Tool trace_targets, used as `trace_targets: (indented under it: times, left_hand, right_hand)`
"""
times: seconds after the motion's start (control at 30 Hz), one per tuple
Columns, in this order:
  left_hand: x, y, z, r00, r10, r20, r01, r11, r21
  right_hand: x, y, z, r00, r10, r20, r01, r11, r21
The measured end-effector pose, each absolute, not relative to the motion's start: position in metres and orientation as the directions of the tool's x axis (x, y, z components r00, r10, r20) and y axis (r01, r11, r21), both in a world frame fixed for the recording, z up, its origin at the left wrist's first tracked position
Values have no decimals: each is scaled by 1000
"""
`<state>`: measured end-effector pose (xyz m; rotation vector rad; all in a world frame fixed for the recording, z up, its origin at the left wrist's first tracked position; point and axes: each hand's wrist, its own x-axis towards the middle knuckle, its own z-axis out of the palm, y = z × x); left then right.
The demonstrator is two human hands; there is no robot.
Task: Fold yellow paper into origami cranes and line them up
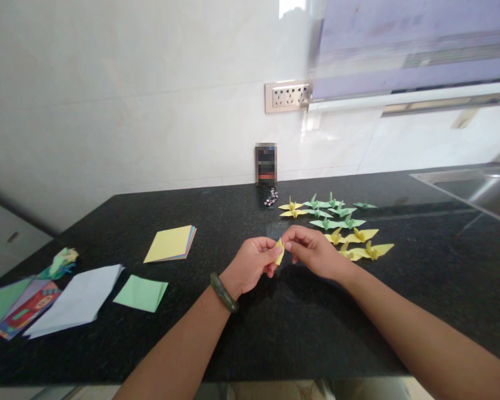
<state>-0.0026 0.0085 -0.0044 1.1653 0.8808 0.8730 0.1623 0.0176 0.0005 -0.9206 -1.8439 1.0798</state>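
A small folded piece of yellow paper (279, 253) is pinched in my left hand (256, 261), just above the dark counter. My right hand (312, 251) has its thumb and fingertips closed at the paper's upper right edge; the fingers hide part of the contact. Behind and beside my right hand lie folded paper cranes: yellow cranes (374, 251) close by, several green cranes (325, 223) behind them, and more yellow cranes (292, 210) at the back. A dark green bangle (224, 292) circles my left wrist.
Left on the black counter (241, 344) lie a stack of coloured paper (170, 244), a creased green sheet (141, 293), white sheets (77, 303) and a colourful packet (33, 308). A phone-like device (266, 165) leans on the wall beside a beaded strand (271, 197). A metal sink (483, 189) is at right.
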Motion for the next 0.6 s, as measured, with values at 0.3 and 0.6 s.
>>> trace_targets:
  times: [0.3, 0.6]
  left_hand:
    - [-4, 8, -4, 384, 917, -108, -64, 144, 988]
    - [-1, 7, -4, 311, 950, -45, -59, 66, 996]
  right_hand:
    - [159, 18, -5, -355, 901, 249, 110, 304, -946]
    - [155, 19, -5, -296, 943, 149, -35, 145, -989]
